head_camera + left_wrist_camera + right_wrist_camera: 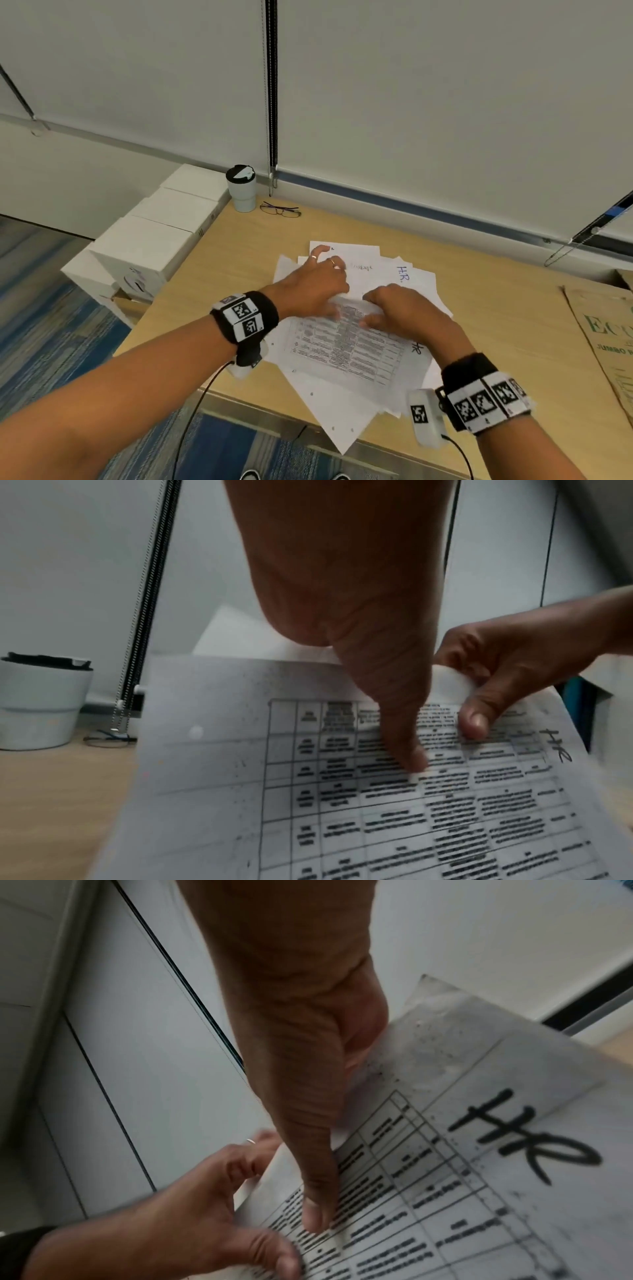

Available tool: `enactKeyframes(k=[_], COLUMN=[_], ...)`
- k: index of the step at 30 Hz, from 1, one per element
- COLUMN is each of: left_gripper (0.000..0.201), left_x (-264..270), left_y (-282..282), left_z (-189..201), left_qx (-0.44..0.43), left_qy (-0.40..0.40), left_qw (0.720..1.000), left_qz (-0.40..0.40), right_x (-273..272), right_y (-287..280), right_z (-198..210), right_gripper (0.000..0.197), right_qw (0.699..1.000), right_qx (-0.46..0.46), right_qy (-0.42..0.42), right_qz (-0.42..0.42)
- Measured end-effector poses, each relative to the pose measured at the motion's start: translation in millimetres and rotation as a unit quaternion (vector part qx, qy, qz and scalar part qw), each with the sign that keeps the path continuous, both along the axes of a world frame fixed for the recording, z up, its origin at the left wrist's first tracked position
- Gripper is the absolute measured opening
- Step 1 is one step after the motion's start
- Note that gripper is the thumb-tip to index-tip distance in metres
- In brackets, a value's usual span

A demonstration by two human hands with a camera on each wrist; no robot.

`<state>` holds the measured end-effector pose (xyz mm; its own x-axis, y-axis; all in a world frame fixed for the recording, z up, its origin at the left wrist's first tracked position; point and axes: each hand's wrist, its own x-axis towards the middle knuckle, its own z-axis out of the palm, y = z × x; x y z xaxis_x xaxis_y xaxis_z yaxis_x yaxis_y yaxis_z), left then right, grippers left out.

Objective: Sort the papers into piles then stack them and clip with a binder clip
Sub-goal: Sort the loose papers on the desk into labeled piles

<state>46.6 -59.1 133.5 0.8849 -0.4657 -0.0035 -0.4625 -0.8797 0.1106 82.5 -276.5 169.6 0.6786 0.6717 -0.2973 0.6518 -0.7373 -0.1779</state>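
A loose heap of white papers (346, 411) lies spread on the wooden table (205, 294). On top is a printed table sheet (349, 353) marked "HR" by hand, with its far edge raised. My left hand (318, 291) pinches that edge, thumb (404, 737) on the print and fingers behind. My right hand (394, 308) pinches the same edge just to the right, thumb (315, 1204) on the print. Another page marked "H.R." (402, 274) lies behind the hands. No binder clip is in view.
A white tumbler (241, 188) and a pair of glasses (280, 209) sit at the table's far left corner. White boxes (147, 240) stand beside the table's left edge. A brown paper bag (606, 342) lies at the right. Blind cords (271, 102) hang behind.
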Motion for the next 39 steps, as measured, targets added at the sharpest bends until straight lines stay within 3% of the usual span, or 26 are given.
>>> enactKeyframes(k=[1, 3, 5, 7, 8, 10, 12, 14, 18, 21, 24, 26, 27, 29, 31, 33, 35, 37, 39], left_gripper=[0.04, 0.037, 0.023, 0.023, 0.025, 0.037, 0.046, 0.057, 0.08, 0.086, 0.087, 0.058, 0.046, 0.041, 0.07, 0.098, 0.108, 0.103, 0.089], left_x=[4, 6, 2, -11, -20, -39, -54, -64, -70, -66, -69, -71, -72, -73, -68, -60, -52, -46, -39], left_y=[8, 34, 70, 111, 131, 166, 188, 194, 190, 180, 154, 123, 103, 59, 17, -13, -26, -31, -31], left_z=[2, 0, -11, -27, -37, -63, -90, -110, -125, -122, -109, -102, -99, -96, -102, -115, -125, -128, -126], left_qx=[-0.041, -0.136, -0.265, -0.38, -0.422, -0.441, -0.417, -0.386, -0.34, -0.253, -0.083, -0.104, -0.159, -0.228, -0.206, -0.151, -0.134, -0.142, -0.138], left_qy=[0.026, 0.095, 0.138, 0.177, 0.194, 0.214, 0.209, 0.201, 0.186, 0.17, 0.094, 0.064, 0.082, 0.164, 0.23, 0.262, 0.271, 0.282, 0.252], left_qw=[0.998, 0.975, 0.926, 0.856, 0.815, 0.759, 0.735, 0.724, 0.725, 0.744, 0.825, 0.894, 0.912, 0.919, 0.921, 0.92, 0.909, 0.896, 0.896], left_qz=[0.039, 0.147, 0.233, 0.303, 0.345, 0.428, 0.493, 0.535, 0.57, 0.594, 0.551, 0.431, 0.37, 0.278, 0.238, 0.248, 0.287, 0.314, 0.339], right_x=[5, 18, 24, 22, 18, 2, -26, -52, -63, -42, -14, 1, 6, 10, 10, 13, 16, 20, 16], right_y=[2, -3, -15, -28, -32, -37, -33, -25, -12, -17, -37, -54, -62, -72, -79, -86, -97, -110, -116], right_z=[3, 3, -6, -32, -52, -99, -137, -163, -173, -166, -158, -157, -158, -160, -159, -159, -168, -179, -173], right_gripper=[0.022, 0.023, 0.026, 0.024, 0.027, 0.044, 0.074, 0.1, 0.105, 0.096, 0.099, 0.112, 0.119, 0.126, 0.125, 0.123, 0.12, 0.095, 0.044], right_qw=[0.999, 0.977, 0.905, 0.834, 0.833, 0.894, 0.938, 0.951, 0.957, 0.939, 0.913, 0.899, 0.896, 0.9, 0.903, 0.896, 0.884, 0.868, 0.841], right_qx=[0.031, 0.163, 0.322, 0.403, 0.388, 0.261, 0.135, 0.068, 0.045, 0.081, 0.092, 0.067, 0.057, 0.032, 0.019, 0.026, 0.05, 0.102, 0.203], right_qy=[-0.026, -0.114, -0.193, -0.192, -0.157, -0.034, 0.09, 0.116, 0.061, 0.052, 0.021, 0.034, 0.051, 0.084, 0.08, 0.092, 0.111, 0.125, 0.136], right_qz=[-0.013, -0.078, -0.199, -0.323, -0.362, -0.362, -0.306, -0.279, -0.279, -0.33, -0.398, -0.43, -0.437, -0.426, -0.422, -0.433, -0.451, -0.47, -0.483])
